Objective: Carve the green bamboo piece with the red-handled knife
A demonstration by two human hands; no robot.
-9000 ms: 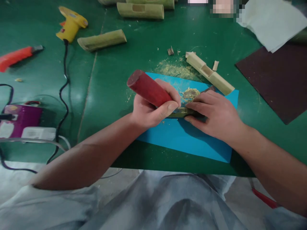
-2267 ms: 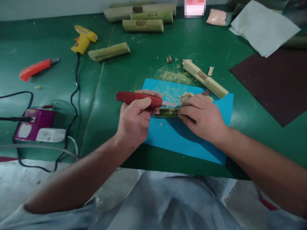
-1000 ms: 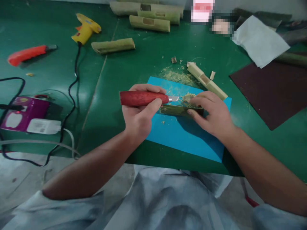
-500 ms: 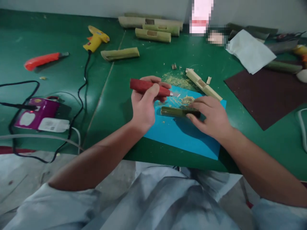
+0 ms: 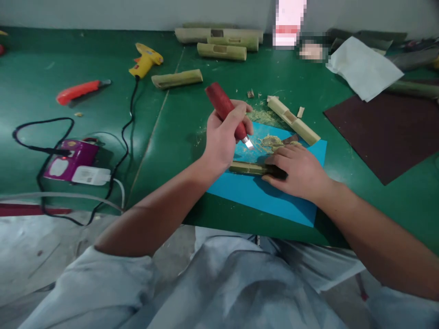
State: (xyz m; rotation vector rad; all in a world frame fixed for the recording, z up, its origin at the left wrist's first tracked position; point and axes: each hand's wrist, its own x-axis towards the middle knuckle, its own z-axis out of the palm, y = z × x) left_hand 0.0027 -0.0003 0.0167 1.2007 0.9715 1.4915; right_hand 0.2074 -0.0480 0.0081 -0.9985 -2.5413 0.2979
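Note:
My left hand (image 5: 222, 139) is closed round the red handle of a carving knife (image 5: 224, 107). The handle tilts up and away, and the short blade points down towards the blue sheet (image 5: 260, 194). My right hand (image 5: 297, 169) presses a dark green bamboo piece (image 5: 247, 168) flat on that sheet, fingers wrapped over its right end. The blade hovers just above the bamboo, not touching it. A small heap of shavings (image 5: 270, 141) lies behind the hands.
On the green table (image 5: 178, 128) lie a pale notched bamboo piece (image 5: 293, 121), several bamboo tubes (image 5: 219, 43), a yellow glue gun (image 5: 146, 59) with its black cord, an orange cutter (image 5: 80, 90), a purple device (image 5: 68, 160), a dark brown sheet (image 5: 384, 132) and white paper (image 5: 363, 66).
My left hand has swung the knife from lying level to tilted, with the blade pointing down. The bamboo piece stays under my right hand. The view has shifted slightly.

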